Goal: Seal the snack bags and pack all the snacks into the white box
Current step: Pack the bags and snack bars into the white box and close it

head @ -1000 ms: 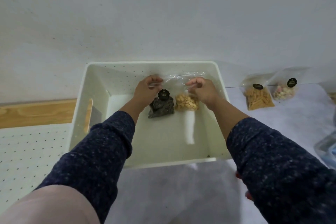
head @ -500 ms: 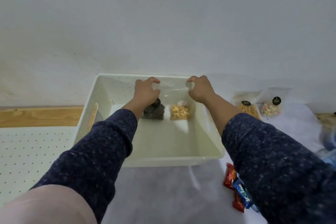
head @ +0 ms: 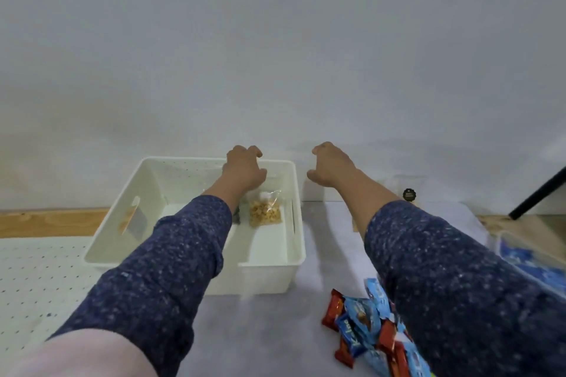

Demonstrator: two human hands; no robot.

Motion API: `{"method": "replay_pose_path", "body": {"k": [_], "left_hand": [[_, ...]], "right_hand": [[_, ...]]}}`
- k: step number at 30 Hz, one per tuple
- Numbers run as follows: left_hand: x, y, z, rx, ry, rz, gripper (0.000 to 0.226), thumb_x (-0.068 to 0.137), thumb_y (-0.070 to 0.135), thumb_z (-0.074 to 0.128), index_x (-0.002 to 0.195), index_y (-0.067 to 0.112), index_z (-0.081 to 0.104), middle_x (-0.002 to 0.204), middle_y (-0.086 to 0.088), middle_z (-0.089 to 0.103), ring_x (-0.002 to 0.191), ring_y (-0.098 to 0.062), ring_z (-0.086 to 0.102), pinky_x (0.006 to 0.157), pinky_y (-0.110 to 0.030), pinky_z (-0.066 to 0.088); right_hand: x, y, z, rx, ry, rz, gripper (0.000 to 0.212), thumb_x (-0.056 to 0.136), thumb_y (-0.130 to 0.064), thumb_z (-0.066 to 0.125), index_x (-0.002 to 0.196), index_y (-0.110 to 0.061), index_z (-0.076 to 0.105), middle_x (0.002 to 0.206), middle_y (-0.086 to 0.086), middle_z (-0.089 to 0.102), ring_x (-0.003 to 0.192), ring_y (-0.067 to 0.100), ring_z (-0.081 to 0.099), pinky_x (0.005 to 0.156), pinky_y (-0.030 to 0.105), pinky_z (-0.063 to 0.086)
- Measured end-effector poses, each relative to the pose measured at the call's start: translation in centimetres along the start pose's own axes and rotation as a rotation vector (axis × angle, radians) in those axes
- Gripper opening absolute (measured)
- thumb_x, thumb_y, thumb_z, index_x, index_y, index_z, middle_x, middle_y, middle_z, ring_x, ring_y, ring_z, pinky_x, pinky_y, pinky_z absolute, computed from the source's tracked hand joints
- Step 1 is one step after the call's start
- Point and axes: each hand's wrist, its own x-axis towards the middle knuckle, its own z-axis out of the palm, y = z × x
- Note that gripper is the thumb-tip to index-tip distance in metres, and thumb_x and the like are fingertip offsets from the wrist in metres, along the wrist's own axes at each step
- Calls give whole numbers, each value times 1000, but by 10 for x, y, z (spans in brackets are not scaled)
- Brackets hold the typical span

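The white box (head: 269,277) stands on the white cloth. Inside it, toward its far right, lies a clear bag of yellow snacks (head: 265,212). Only a sliver of a dark snack bag (head: 236,217) shows to the left of the yellow one, behind my left forearm. My left hand (head: 245,169) hovers over the box's far rim with fingers curled and apart, holding nothing I can see. Outside the box, beyond its right wall, my right hand (head: 330,166) hangs in the air, loosely curled and empty. Another clear bag with a black sticker (head: 409,194) stands behind my right forearm.
A pile of red and blue wrapped bars (head: 363,326) lies on the cloth at the front right. A clear container (head: 539,263) sits at the right edge below a black rod (head: 539,195). A perforated white board (head: 33,269) and a wooden strip (head: 46,220) lie to the left.
Both hands have let go of the clear bag and lifted away. My right hand has moved right, out of the box. The view has tilted up, bringing the wrapped bars into sight.
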Motion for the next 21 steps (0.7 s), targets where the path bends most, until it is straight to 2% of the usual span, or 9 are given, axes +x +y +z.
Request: {"method": "replay_pose_path", "body": {"k": [10, 21], "left_hand": [[-41, 93, 13, 152, 41, 163, 53, 92, 28, 52, 139, 9, 36, 138, -11, 40, 131, -27, 35, 103, -38, 37], [-35, 163, 37, 144, -11, 353, 49, 93, 27, 50, 135, 5, 39, 135, -13, 42, 127, -27, 39, 100, -36, 39]], "right_hand": [[-50, 73, -35, -70, 66, 22, 53, 90, -28, 54, 135, -4, 42, 140, 13, 39, 124, 29, 45, 96, 35, 42], [-76, 135, -46, -8, 100, 201, 50, 91, -29, 50, 135, -5, 43, 140, 12, 40, 124, 30, 46, 95, 35, 42]]}}
